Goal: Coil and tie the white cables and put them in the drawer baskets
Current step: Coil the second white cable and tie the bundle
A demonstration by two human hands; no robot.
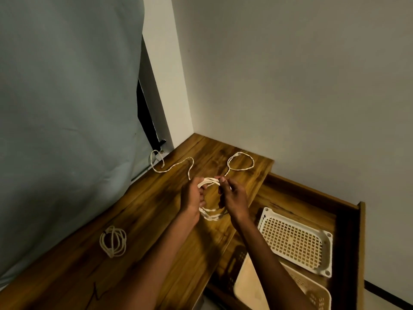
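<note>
White cable sits half coiled between my hands above the middle of the wooden top: my left hand is closed around the loops, my right hand pinches the strands at the top. Coiling is underway; its loose tail trails toward the far edge and needs winding in, then tying. One finished coil lies near the left edge. I count two cables, possibly, and two baskets in the open drawer.
</note>
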